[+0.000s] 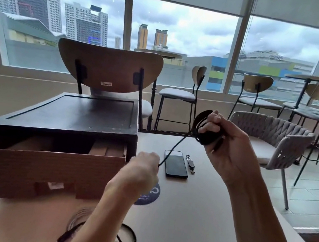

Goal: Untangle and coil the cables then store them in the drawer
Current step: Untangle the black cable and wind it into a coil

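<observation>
Two cables (128, 240), perhaps one white, are being partly hidden under the left forearm at the desk's (201, 220) near edge. A black coil (206, 139) is being gripped above the desk by the right hand (231, 144); its tail is being pinched by the left hand (143, 166) beside the open drawer (45, 157).

**Hidden, cropped, unreadable**

The left forearm (96, 217) covers much of the white cable (78, 215) and the loose black cable (130, 238), which the bottom edge cuts off. The held black cable (173, 149) vanishes into the left hand (143, 166). The blue sticker (152, 195) is half covered, its lettering unreadable. The drawer (44, 165) label is blurred.
</observation>
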`<action>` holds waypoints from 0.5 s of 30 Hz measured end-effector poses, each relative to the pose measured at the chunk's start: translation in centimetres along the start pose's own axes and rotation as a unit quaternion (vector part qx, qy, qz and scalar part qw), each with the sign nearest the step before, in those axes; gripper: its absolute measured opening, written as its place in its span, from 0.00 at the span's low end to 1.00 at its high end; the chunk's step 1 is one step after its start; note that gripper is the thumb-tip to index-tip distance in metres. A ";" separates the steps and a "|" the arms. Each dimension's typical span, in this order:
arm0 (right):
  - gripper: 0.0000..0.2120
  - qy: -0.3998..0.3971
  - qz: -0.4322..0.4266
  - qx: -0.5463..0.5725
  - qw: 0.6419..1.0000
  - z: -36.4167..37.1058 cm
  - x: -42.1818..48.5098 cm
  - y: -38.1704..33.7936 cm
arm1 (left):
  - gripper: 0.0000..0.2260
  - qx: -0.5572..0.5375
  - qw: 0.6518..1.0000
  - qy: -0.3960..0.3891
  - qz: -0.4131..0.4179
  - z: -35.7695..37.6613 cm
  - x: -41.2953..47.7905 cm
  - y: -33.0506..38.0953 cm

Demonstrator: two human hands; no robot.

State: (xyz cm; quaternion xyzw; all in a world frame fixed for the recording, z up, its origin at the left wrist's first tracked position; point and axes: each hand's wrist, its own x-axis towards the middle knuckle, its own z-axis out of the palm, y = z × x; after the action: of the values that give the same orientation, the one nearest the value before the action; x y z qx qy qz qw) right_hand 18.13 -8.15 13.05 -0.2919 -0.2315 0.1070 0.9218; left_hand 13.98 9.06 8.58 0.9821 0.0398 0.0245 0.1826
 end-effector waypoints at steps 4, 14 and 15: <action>0.07 0.058 -0.080 -0.201 0.975 0.0 0.0 0.4 | 0.08 -0.010 0.992 -0.079 0.097 0.4 -1.0 0.7; 0.07 0.109 -0.048 -0.233 0.965 -1.0 0.1 0.3 | 0.09 -0.125 0.982 -0.004 0.143 -4.8 -3.8 0.9; 0.07 0.099 -0.015 -0.197 0.975 -1.2 0.1 0.3 | 0.08 -0.136 0.980 0.055 0.133 -4.4 -3.4 0.9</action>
State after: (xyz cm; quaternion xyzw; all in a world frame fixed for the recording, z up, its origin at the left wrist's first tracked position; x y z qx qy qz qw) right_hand 18.75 -8.47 12.08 -0.4736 -0.1599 0.0160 0.8659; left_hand 10.36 9.54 12.89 0.9418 -0.0848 0.1073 0.3072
